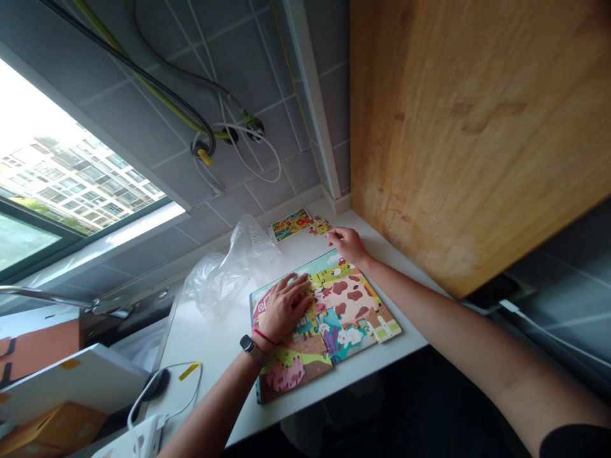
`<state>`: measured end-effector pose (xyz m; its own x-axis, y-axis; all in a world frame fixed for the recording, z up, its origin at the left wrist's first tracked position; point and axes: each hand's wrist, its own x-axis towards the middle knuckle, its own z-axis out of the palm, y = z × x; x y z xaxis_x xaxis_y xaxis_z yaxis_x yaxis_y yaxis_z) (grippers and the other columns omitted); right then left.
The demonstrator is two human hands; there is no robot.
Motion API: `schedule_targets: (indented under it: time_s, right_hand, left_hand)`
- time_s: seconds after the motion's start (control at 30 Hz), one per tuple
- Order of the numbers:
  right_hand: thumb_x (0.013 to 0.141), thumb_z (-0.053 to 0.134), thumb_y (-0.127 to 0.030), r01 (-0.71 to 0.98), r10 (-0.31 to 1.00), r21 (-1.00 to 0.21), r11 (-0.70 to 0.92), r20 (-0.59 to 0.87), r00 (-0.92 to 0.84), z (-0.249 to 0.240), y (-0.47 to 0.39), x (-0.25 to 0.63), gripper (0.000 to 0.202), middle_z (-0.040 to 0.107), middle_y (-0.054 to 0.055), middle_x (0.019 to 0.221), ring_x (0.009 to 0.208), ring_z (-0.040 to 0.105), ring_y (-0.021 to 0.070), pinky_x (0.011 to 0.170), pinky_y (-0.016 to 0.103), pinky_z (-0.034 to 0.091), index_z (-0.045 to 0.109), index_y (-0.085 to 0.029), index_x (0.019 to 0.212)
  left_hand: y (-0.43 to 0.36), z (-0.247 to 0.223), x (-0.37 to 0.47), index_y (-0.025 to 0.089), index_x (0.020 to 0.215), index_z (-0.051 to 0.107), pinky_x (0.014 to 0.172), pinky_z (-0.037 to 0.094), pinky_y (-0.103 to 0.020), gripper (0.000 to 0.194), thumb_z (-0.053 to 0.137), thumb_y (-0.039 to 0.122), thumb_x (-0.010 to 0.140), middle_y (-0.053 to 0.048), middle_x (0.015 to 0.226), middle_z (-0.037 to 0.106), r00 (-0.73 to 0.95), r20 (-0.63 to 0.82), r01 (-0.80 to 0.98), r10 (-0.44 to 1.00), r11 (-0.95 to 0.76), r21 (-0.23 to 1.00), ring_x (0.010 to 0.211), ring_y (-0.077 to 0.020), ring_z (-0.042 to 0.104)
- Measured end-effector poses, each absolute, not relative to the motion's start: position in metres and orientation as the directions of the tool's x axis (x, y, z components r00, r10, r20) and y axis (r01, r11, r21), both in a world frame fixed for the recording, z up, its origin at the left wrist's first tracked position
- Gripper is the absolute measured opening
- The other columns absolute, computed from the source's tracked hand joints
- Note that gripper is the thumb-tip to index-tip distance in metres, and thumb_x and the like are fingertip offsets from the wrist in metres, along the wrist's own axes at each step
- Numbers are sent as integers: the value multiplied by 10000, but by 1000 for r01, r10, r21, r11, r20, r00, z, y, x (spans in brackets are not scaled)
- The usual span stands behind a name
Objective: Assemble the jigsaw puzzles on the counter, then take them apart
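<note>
A farm-animal jigsaw puzzle (pixel 351 299) lies on the white table, with a cow, a pink pig and rabbits in its picture. My left hand (pixel 287 303) rests on the left half of it, fingers stretched out, hiding part of the picture. Beyond the puzzle's top right corner is my right hand (pixel 350 245), its fingers curled together; whether anything is in them cannot be made out. Close to those fingertips lie a few loose puzzle pieces (pixel 319 225). Beside the pieces is a small colourful picture card (pixel 291 224).
Crumpled clear plastic bubble wrap (pixel 229 267) lies left of the puzzle. A wooden panel (pixel 477 127) stands close on the right. Cables (pixel 205 121) hang on the tiled wall. At the lower left are a cardboard box (pixel 67 429) and a white cable (pixel 195 388).
</note>
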<state>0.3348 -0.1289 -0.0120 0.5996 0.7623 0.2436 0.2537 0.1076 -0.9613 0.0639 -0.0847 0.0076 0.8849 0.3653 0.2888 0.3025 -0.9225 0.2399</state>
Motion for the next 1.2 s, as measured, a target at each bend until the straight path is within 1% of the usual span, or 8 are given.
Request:
schedule_targets:
  time_s: [0.1, 0.2, 0.3, 0.47, 0.6, 0.83, 1.03, 1.2]
  right_hand:
    - [841, 584, -386, 255, 761, -961, 110, 246, 600, -11, -129, 335, 242, 711, 23, 650, 705, 678, 202, 679, 276, 480, 717, -207, 748]
    - [840, 583, -389, 256, 761, -961, 109, 246, 601, -11, -130, 334, 245, 712, 22, 650, 705, 676, 201, 678, 275, 481, 718, -206, 747]
    - [842, 584, -402, 255, 760, -961, 109, 246, 601, -11, -130, 334, 255, 704, 20, 644, 686, 672, 199, 658, 274, 477, 718, -205, 751]
    - [847, 579, -385, 261, 762, -960, 102, 244, 600, -9, -131, 334, 245, 711, 20, 663, 673, 679, 197, 652, 272, 483, 715, -207, 748]
    - [851, 577, -370, 262, 756, -960, 97, 243, 608, -9, -131, 334, 236, 720, 22, 668, 676, 685, 197, 650, 269, 488, 721, -206, 759]
    - [847, 577, -372, 266, 763, -958, 104, 249, 597, -10, -130, 334, 238, 702, 17, 641, 676, 684, 194, 655, 268, 484, 708, -208, 735]
    - [844, 582, -384, 258, 763, -960, 107, 246, 598, -10, -130, 334, 242, 698, 15, 645, 673, 679, 193, 652, 268, 480, 710, -205, 744]
    - [844, 586, -391, 258, 763, -960, 104, 244, 599, -11, -130, 334, 244, 699, 15, 642, 672, 677, 194, 646, 268, 478, 713, -206, 746]
  left_hand:
    - [-84, 8, 64, 284, 1317, 705, 1070, 556, -541, 332, 616, 395, 1017, -32, 1414, 677, 894, 290, 284, 341, -933, 219, 1337, -307, 583]
    - [-84, 7, 63, 267, 1363, 679, 1078, 549, -538, 349, 537, 363, 1059, -24, 1430, 665, 906, 276, 270, 320, -941, 204, 1341, -300, 570]
    - [-85, 8, 63, 286, 1383, 663, 1082, 545, -537, 356, 490, 340, 1078, -13, 1439, 659, 907, 263, 280, 328, -939, 201, 1338, -285, 565]
    - [-87, 10, 63, 318, 1363, 674, 1060, 554, -541, 336, 519, 350, 1066, -11, 1423, 671, 905, 249, 298, 346, -931, 210, 1331, -284, 559]
    - [-87, 9, 63, 355, 1333, 694, 1054, 553, -541, 318, 537, 330, 1058, -10, 1433, 662, 910, 255, 286, 327, -940, 186, 1312, -282, 566]
    - [-86, 9, 65, 337, 1293, 711, 1070, 547, -522, 289, 570, 313, 1042, -10, 1528, 577, 911, 258, 266, 322, -936, 229, 1328, -274, 565]
    - [-87, 11, 67, 297, 1229, 732, 1050, 564, -521, 256, 598, 254, 1015, -3, 1408, 680, 907, 274, 243, 319, -930, 276, 1304, -276, 583]
    - [-89, 14, 68, 298, 1199, 744, 1035, 576, -530, 245, 612, 249, 998, -3, 1401, 684, 904, 275, 252, 328, -927, 276, 1287, -288, 599]
